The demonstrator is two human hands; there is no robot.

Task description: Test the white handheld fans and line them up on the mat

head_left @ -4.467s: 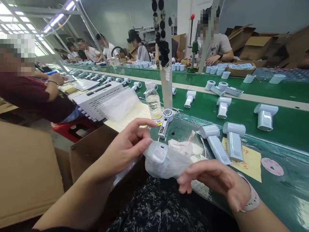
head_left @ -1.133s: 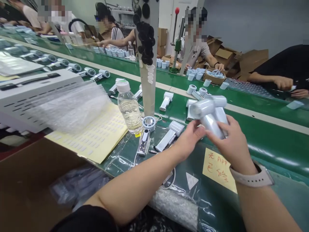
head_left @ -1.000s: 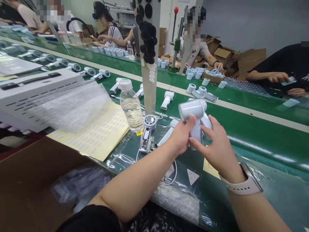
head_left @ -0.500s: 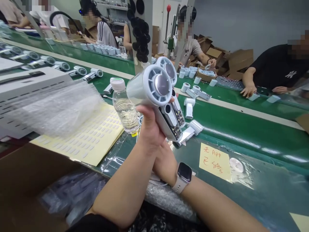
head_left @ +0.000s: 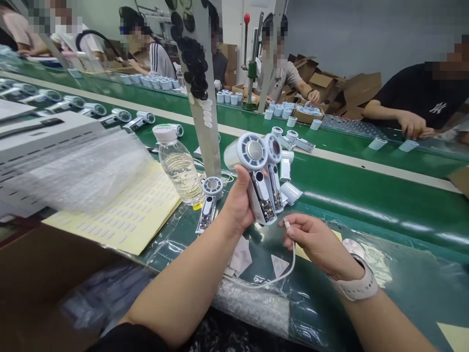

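Two pale blue hand fans (head_left: pixel 262 188) with open backs sit at 12 o'clock, wrapped by the curled fingers of the left hand (head_left: pixel 237 203), while at 1 o'clock the right hand (head_left: pixel 315 242) pinches a white cable (head_left: pixel 293 259) right near its tip, which keeps it steady

Two handheld fans (head_left: pixel 262 195) are gripped in the left hand (head_left: pixel 238 200) and a cable (head_left: pixel 293 259) in the right hand (head_left: pixel 318 247), above a conveyor belt (head_left: pixel 366 205). A water bottle (head_left: pixel 179 171) is placed between a sheet of labels (head_left: pixel 110 220) on its left and a metal post (head_left: pixel 205 146) on its right. Cardboard boxes (head_left: pixel 318 80) are piled behind the far line, where a co-worker (head_left: pixel 414 98) is seated to the right.
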